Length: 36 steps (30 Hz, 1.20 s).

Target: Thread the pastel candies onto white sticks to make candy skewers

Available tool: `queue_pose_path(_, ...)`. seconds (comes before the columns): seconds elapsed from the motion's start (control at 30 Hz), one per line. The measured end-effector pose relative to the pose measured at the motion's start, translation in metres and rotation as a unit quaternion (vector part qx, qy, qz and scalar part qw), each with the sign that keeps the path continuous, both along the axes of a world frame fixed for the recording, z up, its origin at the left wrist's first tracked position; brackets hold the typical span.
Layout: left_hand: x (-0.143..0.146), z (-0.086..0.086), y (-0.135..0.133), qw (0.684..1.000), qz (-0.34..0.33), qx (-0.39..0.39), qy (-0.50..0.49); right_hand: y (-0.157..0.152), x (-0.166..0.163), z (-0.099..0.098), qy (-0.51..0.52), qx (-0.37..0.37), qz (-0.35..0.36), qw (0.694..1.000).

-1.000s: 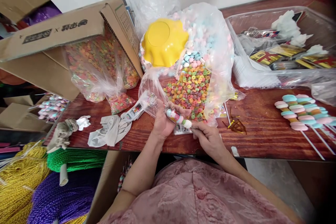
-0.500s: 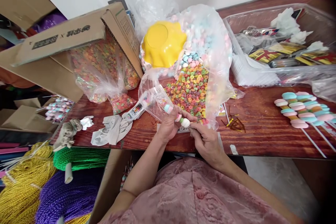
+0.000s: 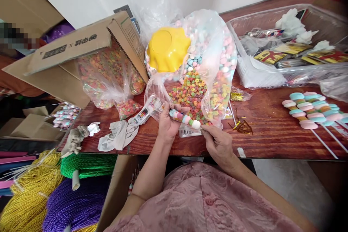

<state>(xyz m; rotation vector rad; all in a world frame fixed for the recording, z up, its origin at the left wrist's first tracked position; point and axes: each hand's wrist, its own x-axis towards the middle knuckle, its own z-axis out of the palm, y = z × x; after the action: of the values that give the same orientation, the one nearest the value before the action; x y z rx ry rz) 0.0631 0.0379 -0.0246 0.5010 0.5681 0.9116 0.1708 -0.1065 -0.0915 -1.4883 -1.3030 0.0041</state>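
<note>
My left hand point(image 3: 168, 125) is closed around a candy skewer point(image 3: 185, 118) of pastel marshmallow discs and coloured rings, partly inside a small clear wrapper point(image 3: 154, 103). My right hand point(image 3: 217, 143) pinches the skewer's stick end just below the white disc. Both hands work at the near edge of the wooden table point(image 3: 272, 130). Right behind them lies an open plastic bag of coloured candy rings point(image 3: 191, 92), with pastel marshmallows point(image 3: 195, 61) further back under an upturned yellow bowl point(image 3: 167, 49).
Finished skewers point(image 3: 310, 112) lie at the right. A clear tray point(image 3: 288, 47) of wrappers stands at the back right. A cardboard box point(image 3: 81, 54) with bagged rings is at the left. Gold twist ties point(image 3: 241, 127) and crumpled gloves point(image 3: 118, 136) lie nearby. Cord spools point(image 3: 54, 192) sit below left.
The skewer has been turned and now lies nearly level between the hands, with more of its discs showing. The head has shifted slightly, so everything sits a little lower and left.
</note>
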Motion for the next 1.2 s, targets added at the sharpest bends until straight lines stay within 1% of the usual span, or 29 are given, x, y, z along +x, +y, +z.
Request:
queue_pose_path(0.1, 0.004, -0.003, -0.007, 0.999, 0.047, -0.009, -0.024, 0.0, -0.002, -0.001, 0.009, 0.013, -0.008, 1.0)
queue_pose_path(0.2, 0.005, -0.007, -0.011, 0.997, 0.061, 0.038, -0.013, 0.0, -0.001, -0.003, -0.029, 0.018, -0.008, 0.999)
queue_pose_path(0.27, 0.002, -0.008, -0.012, 0.995, 0.049, 0.083, 0.031, -0.002, 0.001, -0.005, -0.098, 0.006, -0.007, 0.995)
queue_pose_path(0.33, -0.001, -0.006, -0.011, 0.993, 0.016, 0.096, 0.063, -0.003, 0.004, -0.005, -0.176, -0.01, -0.015, 0.984)
queue_pose_path(0.4, -0.003, -0.004, -0.009, 0.996, -0.025, 0.065, 0.055, -0.005, 0.007, -0.004, -0.218, -0.022, -0.022, 0.975)
queue_pose_path(0.43, -0.004, -0.003, -0.008, 0.998, -0.038, 0.04, 0.042, -0.005, 0.008, -0.003, -0.218, -0.027, -0.021, 0.975)
queue_pose_path(0.47, -0.003, -0.002, -0.007, 0.998, -0.045, 0.018, 0.032, -0.005, 0.007, -0.003, -0.201, -0.034, -0.013, 0.979)
queue_pose_path(0.53, -0.002, -0.002, -0.006, 0.999, -0.039, -0.003, 0.032, -0.005, 0.005, -0.002, -0.122, -0.041, 0.018, 0.991)
queue_pose_path(0.6, 0.001, -0.004, -0.008, 0.999, -0.02, 0.012, 0.049, -0.003, 0.002, 0.0, -0.002, -0.035, 0.043, 0.998)
queue_pose_path(0.67, 0.001, -0.007, -0.009, 0.997, -0.003, 0.037, 0.063, -0.001, 0.0, 0.001, 0.102, -0.015, 0.03, 0.994)
queue_pose_path(0.7, 0.001, -0.008, -0.01, 0.997, 0.002, 0.048, 0.062, 0.0, 0.0, 0.002, 0.131, -0.004, 0.015, 0.991)
queue_pose_path(0.77, -0.002, -0.011, -0.011, 0.996, -0.01, 0.067, 0.05, 0.001, 0.001, 0.002, 0.135, 0.011, -0.004, 0.991)
queue_pose_path(0.83, -0.004, -0.012, -0.012, 0.995, -0.052, 0.084, 0.032, 0.001, 0.003, 0.002, 0.097, 0.009, 0.009, 0.995)
queue_pose_path(0.9, -0.004, -0.013, -0.013, 0.991, -0.092, 0.092, 0.018, 0.0, 0.003, 0.001, 0.062, -0.009, 0.028, 0.998)
queue_pose_path(0.97, -0.001, -0.014, -0.016, 0.99, -0.109, 0.088, 0.016, 0.0, 0.001, 0.001, 0.051, -0.022, 0.041, 0.998)
queue_pose_path(1.1, 0.007, -0.017, -0.027, 0.989, -0.125, 0.066, 0.042, 0.002, -0.008, 0.006, 0.097, -0.014, 0.048, 0.994)
queue_pose_path(1.2, 0.01, -0.019, -0.033, 0.989, -0.117, 0.07, 0.054, 0.005, -0.012, 0.009, 0.139, -0.009, 0.041, 0.989)
